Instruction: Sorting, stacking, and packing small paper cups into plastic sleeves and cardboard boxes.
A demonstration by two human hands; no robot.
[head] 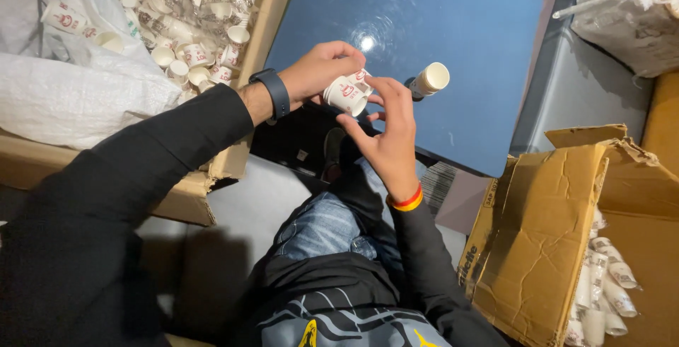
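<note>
My left hand [320, 70] grips a short stack of small white paper cups [349, 92] with red print, held on its side above the near edge of a dark blue table [453, 21]. A black watch sits on that wrist. My right hand [387, 135] is just right of the stack, fingers spread, fingertips touching its open end. An orange-and-red band circles the right wrist. Another stack of paper cups [428, 80] lies on the table, close to my right fingers.
A cardboard box [269, 21] at the left holds several loose paper cups [191, 43] and a white plastic bag [71, 92]. At the right, a torn cardboard box [544, 234] holds sleeves of stacked cups [601, 290]. My knees are below the table.
</note>
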